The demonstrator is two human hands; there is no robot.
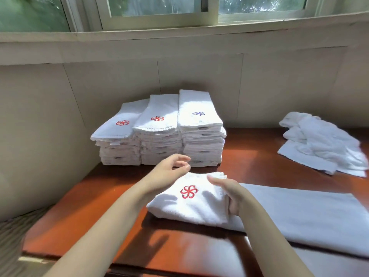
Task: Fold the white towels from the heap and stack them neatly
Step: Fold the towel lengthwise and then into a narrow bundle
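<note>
A folded towel [191,198] with a red emblem lies on the counter [249,156], long axis running away from the person. The right hand [231,194] pinches its right edge; the left hand [169,170] hovers spread above its far-left corner, stacks [159,132] directly beyond, heap [323,142] far right.

Both my forearms are bare from the lower edge of the view up to the wrists; no sleeve, cuff or glove shows on either. My left hand [167,172] and my right hand [231,194] are uncovered, with slim fingers and short nails; I see no ring, watch or bracelet, though the fingertips are a little blurred, so a thin band might escape me. The arms look smooth and plain, with no mark, plaster or writing on the parts that show.
</note>
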